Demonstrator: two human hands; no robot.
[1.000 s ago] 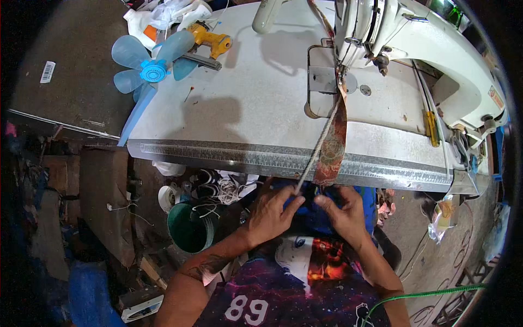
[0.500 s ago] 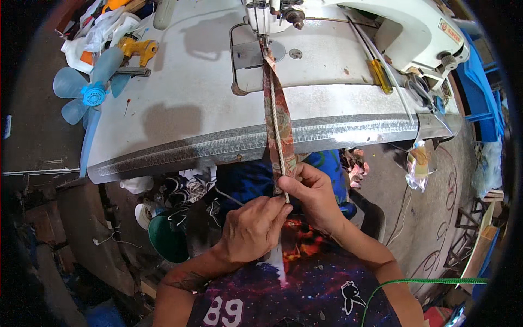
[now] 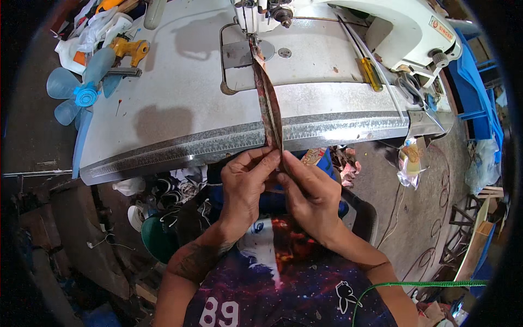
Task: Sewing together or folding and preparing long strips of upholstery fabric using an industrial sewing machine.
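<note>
Pinching a folded, patterned fabric strip (image 3: 263,90), a person's left hand (image 3: 243,188) and right hand (image 3: 316,196) meet by the front edge of the desk (image 3: 210,106), the strip running up to the sewing machine (image 3: 411,30); uneven finger pressure could let the fold slip open or twist.

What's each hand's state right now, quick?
Left hand: closed, pinching the patterned fabric strip.
Right hand: closed, pinching the same strip, close beside the left.
</note>
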